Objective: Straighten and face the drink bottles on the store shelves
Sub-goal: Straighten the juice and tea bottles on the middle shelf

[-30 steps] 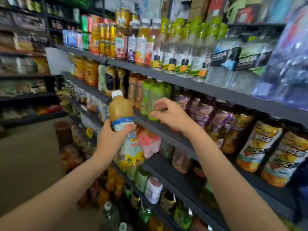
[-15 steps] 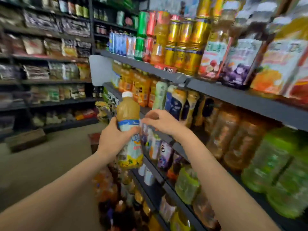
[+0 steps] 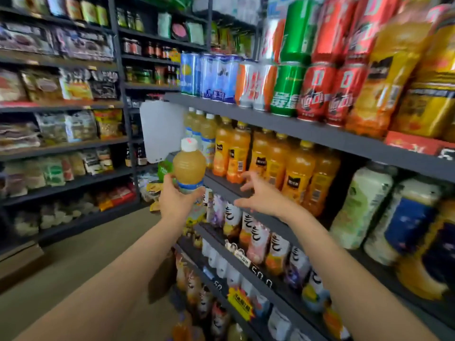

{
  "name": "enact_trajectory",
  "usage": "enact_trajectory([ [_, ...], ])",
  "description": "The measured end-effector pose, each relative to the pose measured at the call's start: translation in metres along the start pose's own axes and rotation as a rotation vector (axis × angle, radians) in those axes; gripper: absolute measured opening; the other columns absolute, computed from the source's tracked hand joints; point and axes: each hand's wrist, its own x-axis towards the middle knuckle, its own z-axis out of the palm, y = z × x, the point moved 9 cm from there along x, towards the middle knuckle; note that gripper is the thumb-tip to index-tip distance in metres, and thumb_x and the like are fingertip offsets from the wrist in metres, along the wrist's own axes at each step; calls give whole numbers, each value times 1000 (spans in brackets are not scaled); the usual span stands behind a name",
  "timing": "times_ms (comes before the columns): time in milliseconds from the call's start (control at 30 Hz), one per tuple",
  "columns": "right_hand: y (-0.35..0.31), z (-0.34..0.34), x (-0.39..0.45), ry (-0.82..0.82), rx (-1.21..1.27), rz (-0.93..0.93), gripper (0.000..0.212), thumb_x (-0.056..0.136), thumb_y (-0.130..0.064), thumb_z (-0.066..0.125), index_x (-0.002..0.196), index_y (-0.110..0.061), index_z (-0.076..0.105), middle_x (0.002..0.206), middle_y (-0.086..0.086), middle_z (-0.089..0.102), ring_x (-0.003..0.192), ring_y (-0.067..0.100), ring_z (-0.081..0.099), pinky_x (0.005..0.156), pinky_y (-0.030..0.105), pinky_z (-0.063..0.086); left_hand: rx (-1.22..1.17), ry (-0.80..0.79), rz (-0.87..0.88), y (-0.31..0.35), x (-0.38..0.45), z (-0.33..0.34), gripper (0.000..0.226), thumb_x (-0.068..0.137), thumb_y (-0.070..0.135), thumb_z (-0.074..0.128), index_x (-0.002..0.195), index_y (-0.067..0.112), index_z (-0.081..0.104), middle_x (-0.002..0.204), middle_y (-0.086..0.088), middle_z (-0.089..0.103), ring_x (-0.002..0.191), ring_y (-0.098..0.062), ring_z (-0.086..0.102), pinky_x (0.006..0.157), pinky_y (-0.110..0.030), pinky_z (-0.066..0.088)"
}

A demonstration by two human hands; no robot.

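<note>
My left hand (image 3: pixel 176 201) grips a pale yellow juice bottle (image 3: pixel 189 166) with a white cap, upright, in front of the shelf's left end. My right hand (image 3: pixel 262 195) hovers just to its right with fingers spread, holding nothing, in front of the orange juice bottles (image 3: pixel 270 158) on the middle shelf (image 3: pixel 221 183). Matching pale yellow bottles (image 3: pixel 202 130) stand at that shelf's far left end.
Cans (image 3: pixel 295 87) line the top shelf. Small drink bottles (image 3: pixel 256 239) fill the shelf below my hands. Large green and blue bottles (image 3: pixel 384 212) stand to the right. A second shelving unit with snack bags (image 3: pixel 61 134) runs along the left; brown floor lies between.
The view has moved left along the shelves. My left hand has carried the juice bottle along. My right hand has let go of the bottle's side and spread its fingers near the orange bottles.
</note>
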Motion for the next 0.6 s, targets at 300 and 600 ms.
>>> enact_trajectory([
  [300, 9, 6, 150, 133, 56, 165, 55, 86, -10, 66, 132, -8, 37, 122, 14, 55, 61, 11, 55, 48, 18, 45, -92, -143, -30, -63, 182, 21, 54, 73, 21, 80, 120, 11, 55, 112, -3, 63, 101, -22, 60, 88, -41, 50],
  [600, -46, 47, 263, 273, -109, 98, 69, 78, -23, 76, 133, -11, 35, 127, 7, 54, 112, 20, 53, 77, 23, 39, 36, -484, 189, -56, 297, 73, 54, 69, 21, 83, 115, 9, 57, 109, -12, 67, 98, -27, 65, 87, -46, 52],
])
